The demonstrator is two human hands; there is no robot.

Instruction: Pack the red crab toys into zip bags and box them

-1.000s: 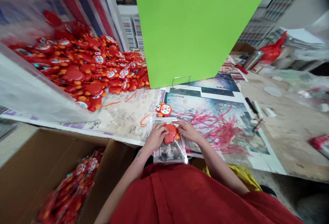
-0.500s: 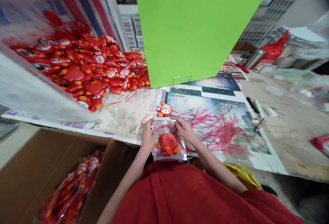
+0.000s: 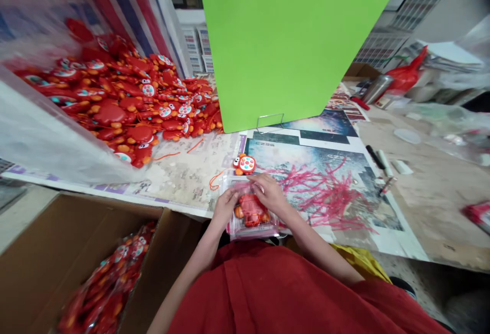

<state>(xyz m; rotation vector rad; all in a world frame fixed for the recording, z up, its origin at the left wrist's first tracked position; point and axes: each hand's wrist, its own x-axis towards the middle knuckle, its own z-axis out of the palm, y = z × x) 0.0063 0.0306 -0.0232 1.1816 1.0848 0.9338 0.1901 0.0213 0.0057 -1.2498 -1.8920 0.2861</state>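
Observation:
A clear plastic bag with a red and orange crab-like toy inside lies at the table's front edge. On the bag's left side my left hand pinches the plastic. My right hand is closed on its upper right part, fingers bent over the bag's top. Just beyond the bag sits another red toy with a white face and coloured dots, an orange cord to its left.
A large heap of red toys spills from a white sack at left. Below it stands a cardboard box with bagged toys. A green board rises behind; pink strands lie right.
My right hand has moved slightly left and down over the bag, its fingers curling inward. My left hand has shifted slightly down, and the bagged toy sits a little differently.

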